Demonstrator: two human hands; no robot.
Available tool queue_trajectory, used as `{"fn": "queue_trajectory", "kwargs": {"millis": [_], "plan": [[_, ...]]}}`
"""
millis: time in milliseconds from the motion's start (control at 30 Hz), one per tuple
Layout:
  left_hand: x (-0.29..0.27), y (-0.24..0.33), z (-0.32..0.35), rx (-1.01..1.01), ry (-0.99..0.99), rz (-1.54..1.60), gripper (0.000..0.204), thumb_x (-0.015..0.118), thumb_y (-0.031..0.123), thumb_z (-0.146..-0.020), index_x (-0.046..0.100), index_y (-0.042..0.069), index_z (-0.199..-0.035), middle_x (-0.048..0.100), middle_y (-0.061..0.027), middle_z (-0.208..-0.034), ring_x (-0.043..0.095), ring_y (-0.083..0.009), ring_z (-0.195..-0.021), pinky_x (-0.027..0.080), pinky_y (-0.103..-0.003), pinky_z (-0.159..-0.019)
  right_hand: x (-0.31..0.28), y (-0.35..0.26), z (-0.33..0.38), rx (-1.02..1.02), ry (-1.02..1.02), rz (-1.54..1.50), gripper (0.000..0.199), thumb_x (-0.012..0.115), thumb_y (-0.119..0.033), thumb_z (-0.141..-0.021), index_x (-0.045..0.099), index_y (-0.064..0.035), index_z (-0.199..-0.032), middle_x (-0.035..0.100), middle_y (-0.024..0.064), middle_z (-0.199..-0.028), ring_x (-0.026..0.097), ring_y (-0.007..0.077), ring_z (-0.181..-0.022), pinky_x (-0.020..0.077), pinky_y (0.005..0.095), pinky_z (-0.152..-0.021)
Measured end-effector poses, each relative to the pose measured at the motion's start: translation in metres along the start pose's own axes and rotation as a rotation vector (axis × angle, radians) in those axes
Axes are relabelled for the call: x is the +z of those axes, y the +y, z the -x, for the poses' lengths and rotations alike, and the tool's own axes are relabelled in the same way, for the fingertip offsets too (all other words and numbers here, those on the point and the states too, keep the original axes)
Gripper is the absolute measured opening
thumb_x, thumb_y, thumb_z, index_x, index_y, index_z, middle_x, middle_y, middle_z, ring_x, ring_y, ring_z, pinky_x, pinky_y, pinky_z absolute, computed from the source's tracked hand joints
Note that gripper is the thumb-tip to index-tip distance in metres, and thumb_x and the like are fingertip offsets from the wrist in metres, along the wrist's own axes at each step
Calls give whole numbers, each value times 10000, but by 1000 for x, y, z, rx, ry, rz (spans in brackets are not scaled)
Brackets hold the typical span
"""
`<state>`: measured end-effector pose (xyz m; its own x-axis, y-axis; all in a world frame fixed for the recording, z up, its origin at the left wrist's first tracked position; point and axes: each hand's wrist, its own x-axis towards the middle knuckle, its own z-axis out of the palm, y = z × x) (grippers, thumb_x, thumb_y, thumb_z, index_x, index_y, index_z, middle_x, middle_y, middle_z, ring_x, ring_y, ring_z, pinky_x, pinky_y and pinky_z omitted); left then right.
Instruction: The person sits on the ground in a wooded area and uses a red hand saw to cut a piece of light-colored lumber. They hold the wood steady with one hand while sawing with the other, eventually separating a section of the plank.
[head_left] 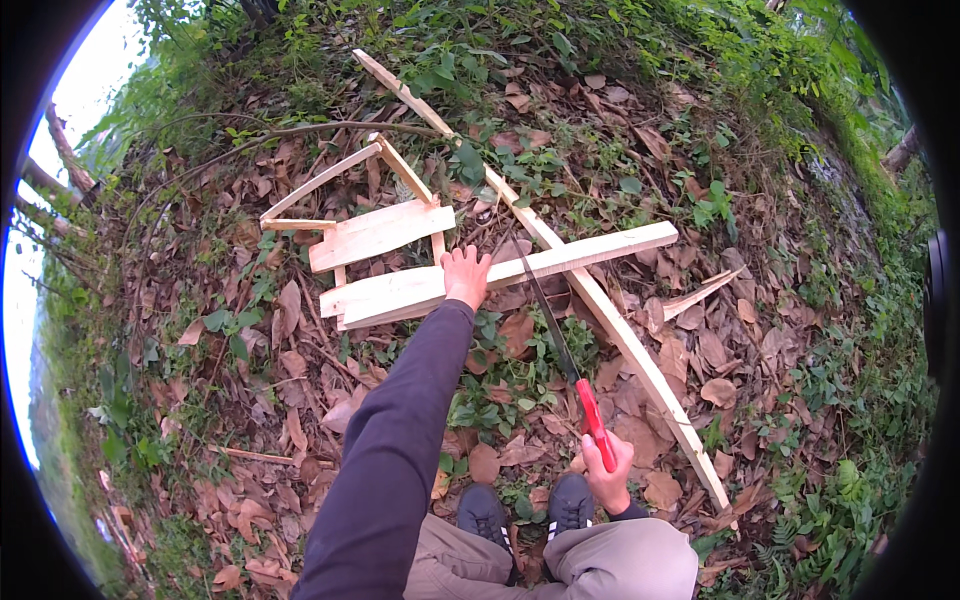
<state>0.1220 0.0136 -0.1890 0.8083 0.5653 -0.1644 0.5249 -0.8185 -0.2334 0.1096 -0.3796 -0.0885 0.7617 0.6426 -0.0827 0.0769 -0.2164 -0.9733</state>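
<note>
My left hand (466,275) presses down on a pale wooden board (600,247), its fingers bent over the far edge. In my right hand (611,470) is a hand saw (589,402), gripped by its red handle. The saw's dark blade slants up and away, crossing the board to the right of my left hand. The board lies across a long thin wooden strip (640,360). Its left end rests on or against a small wooden frame with a slat (375,237); the exact contact cannot be told.
Dry brown leaves and low green plants cover the ground. A bent thin branch (300,128) arches over the frame's far side. A split wood piece (700,295) lies right of the long strip. My dark shoes (484,515) stand close below the work.
</note>
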Motion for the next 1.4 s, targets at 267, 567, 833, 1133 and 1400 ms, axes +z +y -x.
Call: {"fn": "queue_trajectory", "kwargs": {"millis": [267,567,833,1133,1400], "plan": [[0,9,1,28,167,-133,421,747,320,-797,581,143,-1141,520,-53,-1145,508,-250,-1103,396,-443,-862,5,18,10,34,17,29,226,700,-105,-894,575,-27,-723,443,-7,-539,426,70,-480,333,280,-465],[3,0,-1,213,172,311,573,821,404,-692,587,86,-1106,607,-76,-999,550,-272,-1040,403,-426,-889,4,27,9,-69,-136,36,218,719,-120,-898,614,-24,-733,640,42,-613,607,127,-527,470,255,-537],[28,-1,-8,237,341,157,438,752,262,-720,594,72,-1082,665,-83,-917,628,-257,-959,381,-476,-872,2,12,6,6,-71,83,281,722,-123,-891,551,-37,-684,424,4,-504,403,99,-430,319,293,-442],[25,4,-16,197,113,274,373,736,228,-742,574,55,-1030,703,-122,-835,693,-331,-832,411,-488,-873,5,6,-2,37,7,58,228,700,-98,-892,581,-33,-709,437,15,-502,416,88,-427,332,293,-441],[24,-4,-15,201,59,316,408,739,244,-749,570,54,-1069,712,-134,-849,703,-346,-852,441,-516,-881,6,10,16,19,-16,140,258,693,-94,-870,559,-45,-655,443,-17,-491,416,79,-417,324,294,-432]]}}
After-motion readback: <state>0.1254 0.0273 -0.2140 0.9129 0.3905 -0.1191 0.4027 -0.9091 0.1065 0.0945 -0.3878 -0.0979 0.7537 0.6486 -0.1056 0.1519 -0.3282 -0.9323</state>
